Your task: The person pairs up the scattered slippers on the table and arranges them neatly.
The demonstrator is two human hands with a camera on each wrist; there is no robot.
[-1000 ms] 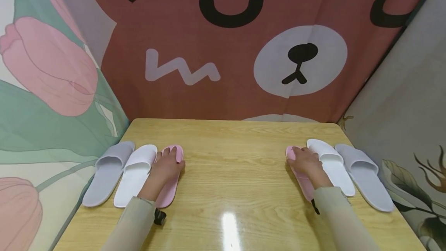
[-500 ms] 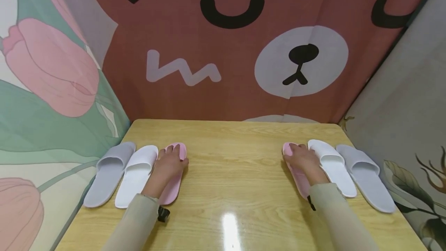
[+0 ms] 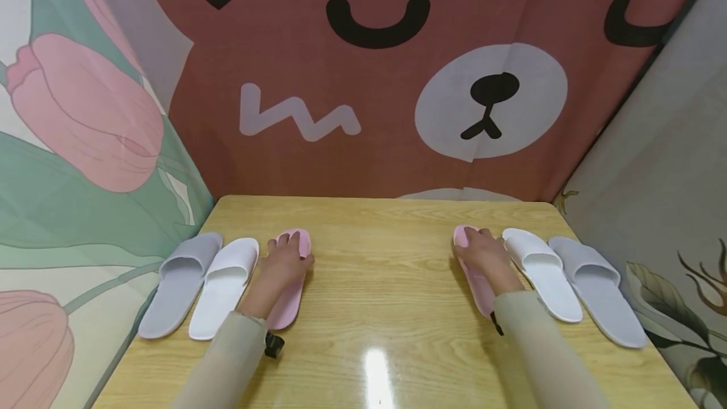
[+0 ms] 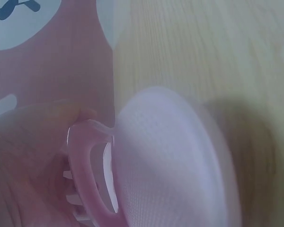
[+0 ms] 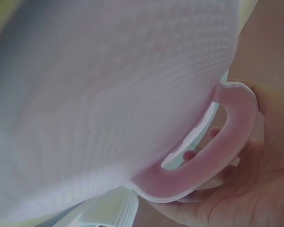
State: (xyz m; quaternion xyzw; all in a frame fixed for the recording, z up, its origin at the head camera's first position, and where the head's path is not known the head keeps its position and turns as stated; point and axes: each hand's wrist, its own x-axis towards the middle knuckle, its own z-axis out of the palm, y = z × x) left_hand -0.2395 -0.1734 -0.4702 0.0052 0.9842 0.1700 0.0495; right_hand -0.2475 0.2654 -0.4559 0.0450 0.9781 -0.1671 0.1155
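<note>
In the head view my left hand [image 3: 283, 265] grips a pink slipper [image 3: 288, 308] from above, across its strap, thumb on the inner side. My right hand [image 3: 484, 254] grips the other pink slipper [image 3: 478, 289] the same way. Both slippers point toward the back of the table, and the hands hide most of their straps. The left wrist view shows the left slipper's textured insole [image 4: 165, 165] and its arched strap [image 4: 87, 163] against the palm, with a shadow on the wood beside it. In the right wrist view, fingers [image 5: 215, 131] show through the strap opening [image 5: 199, 177].
A white slipper [image 3: 218, 302] and a grey slipper [image 3: 170, 302] lie left of the left hand. Another white slipper [image 3: 553, 286] and grey slipper [image 3: 608, 308] lie on the right. The wooden table [image 3: 380, 270] meets printed curtains [image 3: 386, 163] at the back and sides.
Both hands have moved inward and slightly toward the back with their pink slippers, widening the gaps to the white slippers. The white and grey slippers stay put.
</note>
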